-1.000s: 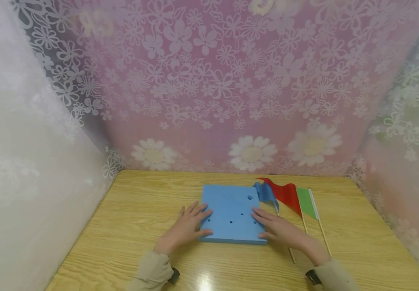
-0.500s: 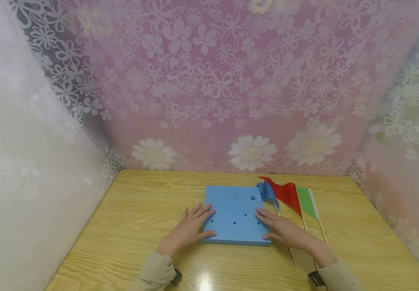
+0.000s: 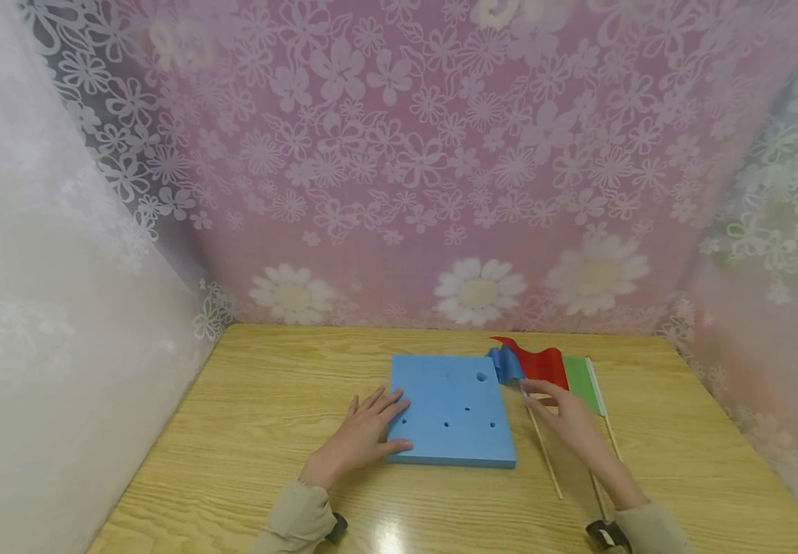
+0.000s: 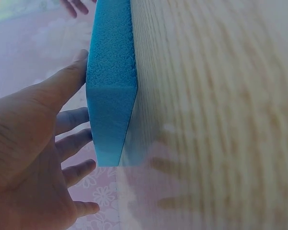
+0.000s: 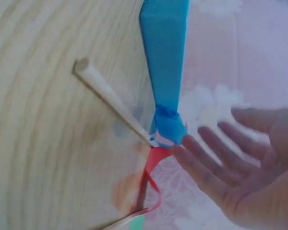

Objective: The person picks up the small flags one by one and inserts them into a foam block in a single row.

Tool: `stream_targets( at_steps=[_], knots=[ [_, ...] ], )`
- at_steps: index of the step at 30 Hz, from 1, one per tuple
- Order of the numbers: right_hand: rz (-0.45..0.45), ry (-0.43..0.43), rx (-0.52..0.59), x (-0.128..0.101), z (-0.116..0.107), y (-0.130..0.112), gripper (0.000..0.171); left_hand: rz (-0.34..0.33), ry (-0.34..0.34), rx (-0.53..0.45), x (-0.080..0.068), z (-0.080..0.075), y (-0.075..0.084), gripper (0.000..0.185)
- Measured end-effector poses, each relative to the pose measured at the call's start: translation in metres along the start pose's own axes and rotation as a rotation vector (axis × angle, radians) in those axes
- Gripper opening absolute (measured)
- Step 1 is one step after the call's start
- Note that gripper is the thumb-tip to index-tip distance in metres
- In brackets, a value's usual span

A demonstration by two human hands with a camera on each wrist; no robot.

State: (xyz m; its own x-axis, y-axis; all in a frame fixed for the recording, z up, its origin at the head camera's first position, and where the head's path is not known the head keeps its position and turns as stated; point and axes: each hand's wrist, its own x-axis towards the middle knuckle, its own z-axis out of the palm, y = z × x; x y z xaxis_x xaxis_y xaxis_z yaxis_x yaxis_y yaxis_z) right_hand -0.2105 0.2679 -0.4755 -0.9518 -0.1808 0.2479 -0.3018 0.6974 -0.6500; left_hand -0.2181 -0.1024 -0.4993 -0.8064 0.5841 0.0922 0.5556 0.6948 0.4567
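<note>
The right hand (image 3: 575, 427) had left the blue foam block (image 3: 440, 408), where half a second earlier it had rested on the right side opposite the left hand (image 3: 360, 432), and had come over to the blue flag (image 3: 506, 365). Its fingers (image 5: 197, 167) were spread, thumb well apart from the rest, with the tips close to the cloth near the top of the wooden stick (image 3: 544, 452); whether they touched it could not be told, but nothing was gripped. The left hand had stayed put, fingers loosely extended over the block's left edge. The block, which had slid slightly rightward before that, now lay flat and unmoved on the counter (image 3: 267, 400), its holes unfilled. The red flag (image 3: 542, 366) and green flag (image 3: 582, 382) remained lying to the right. The change suggested that positioning the block had given way to handling the flags, with the left hand steadying it.
</note>
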Motion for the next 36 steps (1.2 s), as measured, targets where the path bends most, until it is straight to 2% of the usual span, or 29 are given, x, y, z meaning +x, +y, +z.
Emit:
stream_targets(
  at_steps=[2,5,12,20,25,31,36],
  knots=[
    [0.09,0.017,0.056,0.0,-0.002,0.007,0.034,-0.005,0.0,-0.011,0.0,0.0,0.0,0.073],
    [0.19,-0.004,0.101,-0.001,-0.004,0.013,0.033,-0.007,-0.004,-0.011,0.0,-0.001,0.0,0.073],
    [0.316,-0.111,-0.025,0.001,-0.003,0.018,0.028,-0.002,-0.011,-0.013,0.0,0.0,0.0,0.073],
    [0.303,-0.183,-0.179,0.012,0.007,0.022,0.019,-0.003,-0.008,-0.013,0.0,-0.001,0.0,0.073],
    [0.3,-0.196,-0.199,0.015,0.01,0.019,0.015,-0.006,-0.013,-0.029,-0.001,-0.002,0.001,0.072],
    [0.349,-0.195,-0.146,0.012,0.008,0.015,0.016,-0.008,-0.01,-0.034,-0.002,-0.003,0.001,0.072],
    [0.328,-0.139,-0.17,0.011,0.002,0.007,0.017,-0.007,-0.004,-0.036,-0.002,-0.002,0.001,0.072]
  ],
)
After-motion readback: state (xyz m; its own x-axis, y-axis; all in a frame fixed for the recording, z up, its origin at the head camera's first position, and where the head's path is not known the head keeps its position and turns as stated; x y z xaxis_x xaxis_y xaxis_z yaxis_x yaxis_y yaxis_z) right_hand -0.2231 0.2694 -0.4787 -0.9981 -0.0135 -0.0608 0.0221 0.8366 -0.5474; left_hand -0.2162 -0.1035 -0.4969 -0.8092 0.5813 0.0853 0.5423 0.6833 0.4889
